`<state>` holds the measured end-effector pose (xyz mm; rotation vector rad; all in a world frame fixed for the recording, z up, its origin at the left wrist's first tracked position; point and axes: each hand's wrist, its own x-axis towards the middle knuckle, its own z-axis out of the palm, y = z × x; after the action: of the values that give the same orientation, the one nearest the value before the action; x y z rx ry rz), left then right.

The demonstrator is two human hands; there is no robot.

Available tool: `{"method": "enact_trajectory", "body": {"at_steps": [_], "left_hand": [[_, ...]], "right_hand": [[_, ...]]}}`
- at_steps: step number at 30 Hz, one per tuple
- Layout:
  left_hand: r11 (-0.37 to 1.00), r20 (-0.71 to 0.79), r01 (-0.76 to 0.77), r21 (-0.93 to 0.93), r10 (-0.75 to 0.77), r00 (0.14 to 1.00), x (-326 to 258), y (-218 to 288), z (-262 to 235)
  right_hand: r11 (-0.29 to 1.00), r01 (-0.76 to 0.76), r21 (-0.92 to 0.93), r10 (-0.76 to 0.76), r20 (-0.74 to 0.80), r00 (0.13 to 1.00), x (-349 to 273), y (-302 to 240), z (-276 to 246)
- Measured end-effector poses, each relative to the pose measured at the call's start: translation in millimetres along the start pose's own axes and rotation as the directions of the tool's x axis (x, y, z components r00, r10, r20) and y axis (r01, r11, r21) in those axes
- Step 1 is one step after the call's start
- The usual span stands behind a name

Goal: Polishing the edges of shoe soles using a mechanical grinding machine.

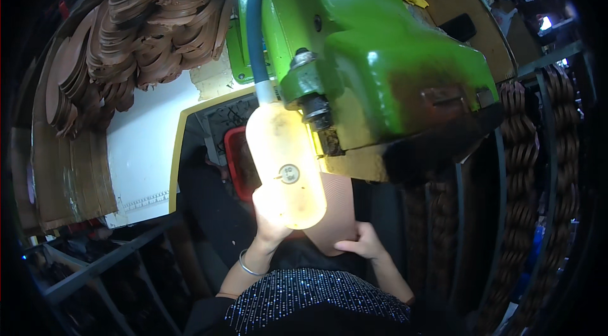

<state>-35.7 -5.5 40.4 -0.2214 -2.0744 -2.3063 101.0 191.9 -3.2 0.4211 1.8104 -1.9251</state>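
Observation:
A reddish-brown shoe sole (339,212) with fine curved lines on its face lies beneath the head of a green machine (380,57). Its near end is gripped by my right hand (365,243), thumb on top and fingers under the edge. My left hand (271,221) is at the left, its fingers hidden behind a glowing lamp (294,200) and washed out by the light, so whether it touches the sole cannot be seen. The lamp also covers part of the sole, and the machine's head hides the sole's far end.
Stacks of brown soles (136,25) sit at the far left beside a white tabletop (142,146) with a yellow edge. A red bin (234,162) is below the lamp. Metal racks (500,209) holding many brown pieces stand at the right, with a cardboard box (468,10) behind.

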Motion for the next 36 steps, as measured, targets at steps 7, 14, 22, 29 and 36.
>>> {"method": "enact_trajectory", "body": {"at_steps": [7, 14, 22, 29, 36], "left_hand": [[0.916, 0.152, 0.244, -0.317, -0.205, 0.967, -11, -19, 0], [0.881, 0.209, 0.286, -0.377, -0.220, 0.953, 2, -15, -8], [0.949, 0.126, 0.293, -0.118, -0.279, 0.952, 19, 20, -56], [0.979, 0.025, 0.198, -0.053, -0.197, 0.980, 12, 22, -113], [0.948, -0.044, 0.264, 0.178, -0.260, 0.965, 3, 37, -129]], "right_hand": [[0.891, 0.379, 0.249, -0.222, -0.487, 0.844, -15, -33, -65], [0.818, 0.560, 0.131, -0.403, -0.565, 0.720, 38, -117, -83], [0.784, 0.602, 0.153, -0.542, -0.305, 0.783, 99, -114, -90], [0.581, 0.586, 0.565, -0.432, -0.396, 0.810, 109, -90, -16], [0.727, 0.203, 0.656, -0.189, -0.093, 0.977, 95, -90, 7]]}}
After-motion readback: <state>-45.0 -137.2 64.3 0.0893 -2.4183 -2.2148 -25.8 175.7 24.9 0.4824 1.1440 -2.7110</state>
